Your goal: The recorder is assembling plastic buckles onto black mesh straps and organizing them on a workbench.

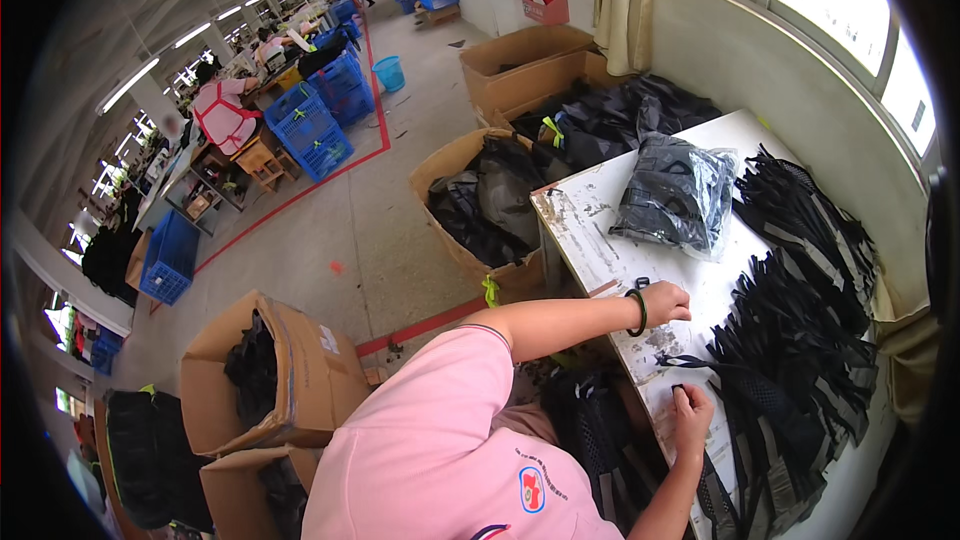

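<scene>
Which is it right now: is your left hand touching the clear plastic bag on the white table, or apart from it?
Apart: the head view shows bare white tabletop between the left hand and the clear plastic bag.

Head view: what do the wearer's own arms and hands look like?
The left arm has a short pink sleeve with a dark-striped edge and a dark green bangle at the wrist. The left hand and right hand are gloveless; the right forearm is bare.

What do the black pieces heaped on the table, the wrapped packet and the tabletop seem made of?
Black pieces: probably matte synthetic fabric, given the mesh-like texture.
Wrapped packet: glossy clear plastic film outside, judging by wrinkled highlights.
Tabletop: white-coated board, possibly wood, since brown shows through worn patches.
</scene>
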A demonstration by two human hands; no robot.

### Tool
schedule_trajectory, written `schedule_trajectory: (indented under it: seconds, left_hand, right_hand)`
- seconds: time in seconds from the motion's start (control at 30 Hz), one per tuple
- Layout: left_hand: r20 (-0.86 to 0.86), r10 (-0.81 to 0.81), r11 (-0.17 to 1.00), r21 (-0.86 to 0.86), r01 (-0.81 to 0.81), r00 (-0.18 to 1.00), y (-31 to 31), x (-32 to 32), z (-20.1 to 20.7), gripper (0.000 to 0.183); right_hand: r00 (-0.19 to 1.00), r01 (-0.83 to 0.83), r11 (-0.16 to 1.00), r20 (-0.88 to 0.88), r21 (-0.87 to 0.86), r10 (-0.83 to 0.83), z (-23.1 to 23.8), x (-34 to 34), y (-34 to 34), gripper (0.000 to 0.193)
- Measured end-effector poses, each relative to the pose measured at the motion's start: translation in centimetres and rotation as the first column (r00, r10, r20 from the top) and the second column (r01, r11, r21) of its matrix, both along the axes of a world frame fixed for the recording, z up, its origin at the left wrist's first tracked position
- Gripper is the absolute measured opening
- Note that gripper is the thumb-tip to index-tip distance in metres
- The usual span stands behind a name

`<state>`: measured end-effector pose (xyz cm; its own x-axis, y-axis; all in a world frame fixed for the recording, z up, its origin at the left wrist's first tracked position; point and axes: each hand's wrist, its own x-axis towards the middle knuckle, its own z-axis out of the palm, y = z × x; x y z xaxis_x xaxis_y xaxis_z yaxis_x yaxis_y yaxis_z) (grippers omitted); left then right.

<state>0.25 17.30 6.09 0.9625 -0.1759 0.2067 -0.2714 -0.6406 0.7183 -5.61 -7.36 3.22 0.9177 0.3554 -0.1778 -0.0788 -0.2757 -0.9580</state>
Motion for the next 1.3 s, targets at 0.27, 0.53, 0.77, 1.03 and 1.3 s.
schedule_trajectory:
  seconds: [0.27, 0.53, 0.77, 1.03, 1.3]
  left_hand:
    - [-0.425, -0.545, 0.389, -0.892, -0.231, 0.722, -3.6, -6.5, 0.7, 0.013]
    - [-0.352, -0.690, 0.222, -0.935, -0.279, 0.632, -5.6, -7.9, 0.5, 0.015]
    - [-0.369, -0.615, 0.317, -0.925, -0.210, 0.697, -5.9, -8.3, 0.7, 0.013]
    - [-0.392, -0.543, 0.410, -0.896, -0.173, 0.742, -6.4, -8.3, -0.3, 0.018]
    - [-0.426, -0.561, 0.490, -0.862, -0.130, 0.710, -6.8, -7.8, 0.2, 0.020]
  right_hand:
    - [0.992, 0.050, 0.933, -0.123, 0.357, -0.005, 4.5, -1.1, 0.1, 0.009]
    - [0.985, -0.108, 0.947, -0.100, 0.302, 0.144, 5.3, -2.2, -0.7, 0.007]
    - [0.993, 0.055, 0.931, -0.115, 0.362, -0.014, 6.5, -3.3, -0.4, 0.009]
    - [0.989, -0.124, 0.989, 0.084, 0.078, 0.118, 7.2, -3.3, -1.1, 0.009]
    - [0.957, -0.063, 0.997, 0.280, -0.033, 0.069, 6.4, -3.0, -1.6, 0.009]
